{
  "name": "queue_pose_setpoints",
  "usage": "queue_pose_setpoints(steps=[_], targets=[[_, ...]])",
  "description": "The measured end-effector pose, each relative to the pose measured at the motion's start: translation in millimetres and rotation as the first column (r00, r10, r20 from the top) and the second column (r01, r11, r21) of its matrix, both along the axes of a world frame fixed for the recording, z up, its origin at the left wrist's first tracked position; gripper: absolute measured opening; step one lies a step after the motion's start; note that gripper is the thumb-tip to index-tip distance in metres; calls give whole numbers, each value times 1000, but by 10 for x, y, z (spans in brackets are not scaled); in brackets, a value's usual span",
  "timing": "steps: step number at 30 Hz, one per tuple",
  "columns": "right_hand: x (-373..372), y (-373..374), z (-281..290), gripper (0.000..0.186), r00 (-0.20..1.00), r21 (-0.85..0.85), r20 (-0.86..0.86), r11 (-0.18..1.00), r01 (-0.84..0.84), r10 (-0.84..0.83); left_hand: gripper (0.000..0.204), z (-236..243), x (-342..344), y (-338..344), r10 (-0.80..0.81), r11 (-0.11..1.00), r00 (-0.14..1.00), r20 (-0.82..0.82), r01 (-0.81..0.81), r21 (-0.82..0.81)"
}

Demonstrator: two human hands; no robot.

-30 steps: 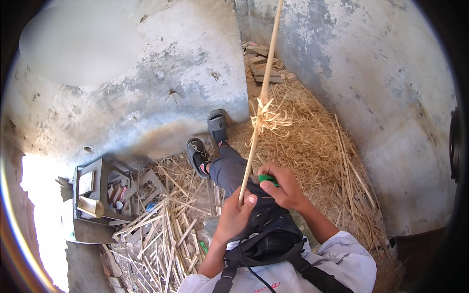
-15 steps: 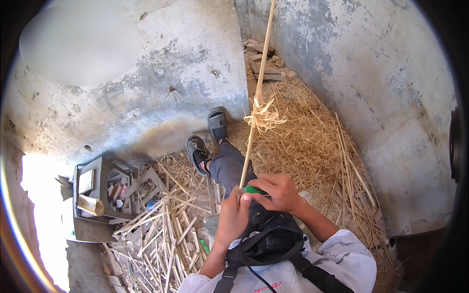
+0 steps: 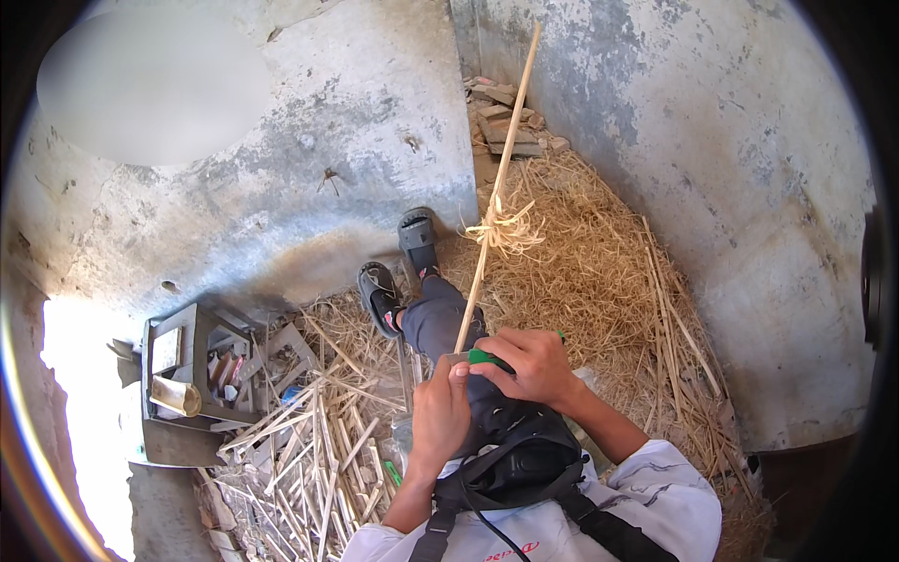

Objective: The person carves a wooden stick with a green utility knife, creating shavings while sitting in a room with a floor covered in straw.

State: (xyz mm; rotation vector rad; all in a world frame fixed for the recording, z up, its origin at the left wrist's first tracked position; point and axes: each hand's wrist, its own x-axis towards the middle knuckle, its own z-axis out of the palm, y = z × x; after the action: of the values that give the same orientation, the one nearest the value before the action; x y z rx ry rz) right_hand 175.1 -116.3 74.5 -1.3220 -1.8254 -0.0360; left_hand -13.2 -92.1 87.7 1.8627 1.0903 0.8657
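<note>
A long, thin bamboo strip (image 3: 513,131) slants up and away from my hands, its far tip in front of the wall. A tuft of curled shavings (image 3: 506,230) clings about midway along it. My left hand (image 3: 440,410) is closed at the strip's near end, its thumb by the blade. My right hand (image 3: 532,367) grips a knife with a green handle (image 3: 481,357); its short metal blade lies against the strip over my lap. The fingers partly hide where blade and strip meet.
Heaped shavings (image 3: 571,272) cover the floor to the right, with long strips (image 3: 667,318) alongside. Split bamboo pieces (image 3: 323,459) lie scattered at left, near a green-handled tool (image 3: 392,472). A toppled wooden stand (image 3: 192,375) sits far left. Walls (image 3: 730,187) and broken bricks (image 3: 510,126) bound the corner.
The bamboo strip has come closer to me, and its far tip now shows below the upper edge. The shavings tuft has shifted slightly. Both hands stay together at the near end.
</note>
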Motion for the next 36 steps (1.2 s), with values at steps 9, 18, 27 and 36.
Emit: queue_pose_setpoints(steps=[9,18,27,36], targets=[[485,263,-17,35,952,-37,-175,968,247,-249,34,-108,-54,-22,-36,999,990,-136,35,-13],[536,227,-68,36,930,-61,-233,959,276,-283,34,-83,-11,-8,-80,996,991,-106,75,-45],[617,263,-114,31,897,-113,-389,977,178,-209,41,-132,-30,-6,-110,988,992,-58,103,-111],[186,33,-51,30,983,-81,-182,997,11,-25,48,-189,-32,3,-126,958,986,105,148,-244]])
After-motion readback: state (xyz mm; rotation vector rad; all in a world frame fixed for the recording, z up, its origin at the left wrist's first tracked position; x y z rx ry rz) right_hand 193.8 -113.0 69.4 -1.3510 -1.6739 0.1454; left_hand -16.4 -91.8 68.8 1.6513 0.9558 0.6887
